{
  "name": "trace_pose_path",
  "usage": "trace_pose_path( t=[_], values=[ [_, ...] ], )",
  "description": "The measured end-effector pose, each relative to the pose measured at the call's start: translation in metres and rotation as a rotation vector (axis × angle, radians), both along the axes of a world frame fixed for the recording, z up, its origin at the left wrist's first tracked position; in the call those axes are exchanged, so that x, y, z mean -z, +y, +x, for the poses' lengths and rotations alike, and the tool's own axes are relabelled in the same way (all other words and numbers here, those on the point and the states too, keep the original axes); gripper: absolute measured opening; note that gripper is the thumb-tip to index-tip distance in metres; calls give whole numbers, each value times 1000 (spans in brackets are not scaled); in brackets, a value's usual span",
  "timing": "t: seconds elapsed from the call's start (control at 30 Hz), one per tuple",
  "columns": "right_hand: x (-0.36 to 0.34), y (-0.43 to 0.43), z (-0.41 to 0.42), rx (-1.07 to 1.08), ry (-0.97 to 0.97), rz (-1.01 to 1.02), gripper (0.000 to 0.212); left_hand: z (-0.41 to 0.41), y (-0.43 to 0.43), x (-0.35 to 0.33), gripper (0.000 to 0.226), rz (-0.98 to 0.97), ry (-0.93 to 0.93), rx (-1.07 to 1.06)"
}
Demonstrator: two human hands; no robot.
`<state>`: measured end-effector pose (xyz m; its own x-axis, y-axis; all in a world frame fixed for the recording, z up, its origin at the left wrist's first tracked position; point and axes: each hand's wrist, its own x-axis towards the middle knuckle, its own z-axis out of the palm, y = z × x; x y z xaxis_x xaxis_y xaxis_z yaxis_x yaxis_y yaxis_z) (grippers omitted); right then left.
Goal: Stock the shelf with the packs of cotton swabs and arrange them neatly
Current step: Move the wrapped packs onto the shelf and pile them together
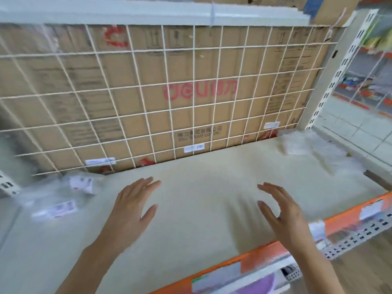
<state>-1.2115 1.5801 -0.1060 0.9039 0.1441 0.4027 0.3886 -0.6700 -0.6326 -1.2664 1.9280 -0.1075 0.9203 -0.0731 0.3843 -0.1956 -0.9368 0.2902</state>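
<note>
Left hand (131,209) and right hand (282,215), fingers spread and empty, hover over the middle of the shelf (201,183). Blurred clear left packs (61,200) and right packs (314,149) lie at its ends, well apart from the fingers.

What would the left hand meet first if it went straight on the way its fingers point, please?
Likely the white wire grid at the back of the shelf: the left hand points across its bare surface, with the clear packs off to either side. Blur makes depth uncertain.
</note>
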Motion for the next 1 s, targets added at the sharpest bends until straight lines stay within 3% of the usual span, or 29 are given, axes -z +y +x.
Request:
trace_pose_path(
  t=[0.43,0.77,1.0],
  values=[
    [-22,136,5,-401,0,-72,36,-181,112,-14,49,0,-25,-617],
    [-31,217,9,-787,44,-93,38,-265,104,-11,56,-134,25,-1007],
    [-33,257,0,-984,45,-108,39,-295,111,-11,44,-124,-36,-1175]
  ],
)
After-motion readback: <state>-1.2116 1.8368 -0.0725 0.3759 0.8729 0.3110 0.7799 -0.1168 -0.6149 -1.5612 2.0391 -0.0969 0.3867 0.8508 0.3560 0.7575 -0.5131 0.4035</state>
